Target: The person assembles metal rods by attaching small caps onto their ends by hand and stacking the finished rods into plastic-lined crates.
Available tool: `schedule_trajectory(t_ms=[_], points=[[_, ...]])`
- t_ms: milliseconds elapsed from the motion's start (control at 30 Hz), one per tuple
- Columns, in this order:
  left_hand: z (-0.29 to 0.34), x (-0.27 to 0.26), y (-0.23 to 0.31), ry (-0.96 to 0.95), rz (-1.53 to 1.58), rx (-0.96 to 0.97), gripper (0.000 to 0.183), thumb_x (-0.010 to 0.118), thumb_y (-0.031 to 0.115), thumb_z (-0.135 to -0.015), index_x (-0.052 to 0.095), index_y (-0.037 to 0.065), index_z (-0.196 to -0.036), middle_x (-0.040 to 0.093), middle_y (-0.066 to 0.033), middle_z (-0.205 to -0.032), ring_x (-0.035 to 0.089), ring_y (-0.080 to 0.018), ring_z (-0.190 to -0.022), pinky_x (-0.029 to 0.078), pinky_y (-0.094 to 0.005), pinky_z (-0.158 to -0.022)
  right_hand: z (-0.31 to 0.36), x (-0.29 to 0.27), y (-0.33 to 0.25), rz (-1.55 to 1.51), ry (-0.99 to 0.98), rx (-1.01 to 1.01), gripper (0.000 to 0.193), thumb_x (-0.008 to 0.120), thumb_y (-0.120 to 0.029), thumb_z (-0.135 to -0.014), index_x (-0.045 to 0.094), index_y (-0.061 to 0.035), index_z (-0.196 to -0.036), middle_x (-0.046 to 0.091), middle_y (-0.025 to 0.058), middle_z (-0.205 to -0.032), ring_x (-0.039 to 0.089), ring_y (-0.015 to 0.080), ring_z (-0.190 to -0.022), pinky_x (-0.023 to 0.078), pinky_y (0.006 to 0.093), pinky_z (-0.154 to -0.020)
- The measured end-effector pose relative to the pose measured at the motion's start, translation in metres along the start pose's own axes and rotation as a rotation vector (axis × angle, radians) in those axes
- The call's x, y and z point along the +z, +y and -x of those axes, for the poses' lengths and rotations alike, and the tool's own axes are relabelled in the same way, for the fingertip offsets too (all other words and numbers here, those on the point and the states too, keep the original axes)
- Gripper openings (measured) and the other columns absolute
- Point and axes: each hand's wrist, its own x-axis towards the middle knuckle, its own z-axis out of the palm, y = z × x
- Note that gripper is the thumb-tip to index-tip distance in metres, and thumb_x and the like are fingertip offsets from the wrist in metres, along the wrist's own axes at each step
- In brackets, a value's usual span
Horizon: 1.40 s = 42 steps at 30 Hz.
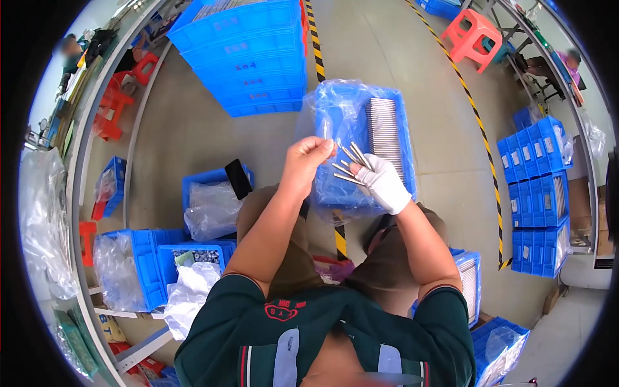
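Observation:
My right hand [387, 185], in a white glove with the thumb and fingertips bare, is closed round several slim metal rods [351, 155]. The rods fan out toward my left hand. My bare left hand [303, 162] is raised beside them, thumb and fingers pinched together; whatever the pinch may hold is too small to tell. Both hands are over the near part of a blue plastic crate [407, 129] lined with clear plastic film [332, 106]. Along the crate's right side lies a neat row of metal pieces [382, 129], stacked closely.
A tall stack of blue crates [258, 71] stands beyond on the left. Lower left are a black phone [238, 179] on a bagged crate and a bin of small parts [200, 255]. Blue bins [538, 200] and a red stool [474, 39] are at right. Other people sit at far benches.

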Motion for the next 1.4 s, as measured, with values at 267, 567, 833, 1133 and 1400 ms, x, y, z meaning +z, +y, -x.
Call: schedule_trajectory(t_ms=[267,567,833,1133,1400], points=[[-0.001,-0.004,-0.002,-0.183,0.059,-0.068,0.014,0.058,0.015,-0.082,0.061,0.001,-0.083,0.061,-0.0056,-0.078,0.053,-0.0097,-0.07,0.041,-0.0239,-0.066,0.003,-0.004,0.001,-0.122,-0.118,0.06,0.024,0.053,-0.026,-0.086,0.051,-0.0038,-0.076,0.042,-0.0023,-0.055,0.035,0.0053,-0.045,0.026,0.0216,-0.041],[0.001,-0.008,0.005,-0.219,-0.05,-0.122,0.017,0.061,0.014,-0.079,0.062,-0.001,-0.087,0.061,-0.0052,-0.081,0.055,-0.0097,-0.075,0.041,-0.0227,-0.071,0.003,-0.007,0.001,-0.136,-0.125,0.106,0.027,0.055,-0.03,-0.085,0.053,-0.0049,-0.075,0.041,-0.0029,-0.054,0.033,0.0048,-0.044,0.024,0.0213,-0.039],[0.004,-0.004,0.004,-0.203,-0.001,-0.08,0.015,0.06,0.012,-0.08,0.062,-0.001,-0.087,0.06,-0.0029,-0.081,0.052,-0.0076,-0.076,0.04,-0.0222,-0.072,0.002,-0.002,0.002,-0.102,-0.185,0.136,0.028,0.056,-0.031,-0.084,0.052,-0.005,-0.074,0.042,-0.0031,-0.056,0.034,0.0048,-0.046,0.026,0.0214,-0.04],[0.005,-0.004,-0.001,-0.219,-0.004,-0.084,0.014,0.06,0.011,-0.08,0.061,-0.001,-0.087,0.061,-0.0035,-0.082,0.053,-0.0083,-0.076,0.04,-0.0225,-0.072,0.002,0.005,0.003,-0.073,-0.104,0.105,0.031,0.055,-0.033,-0.084,0.049,-0.0062,-0.068,0.04,-0.0026,-0.051,0.032,0.0053,-0.043,0.023,0.0222,-0.038],[0.005,-0.001,-0.01,-0.197,0.2,-0.141,0.014,0.062,0.013,-0.079,0.061,0.0,-0.085,0.061,-0.0028,-0.079,0.053,-0.0071,-0.071,0.04,-0.0224,-0.069,0.003,0.005,0.005,-0.128,-0.105,0.124,0.031,0.055,-0.031,-0.085,0.047,-0.0062,-0.067,0.037,-0.0034,-0.051,0.031,0.0048,-0.042,0.022,0.0223,-0.038]])
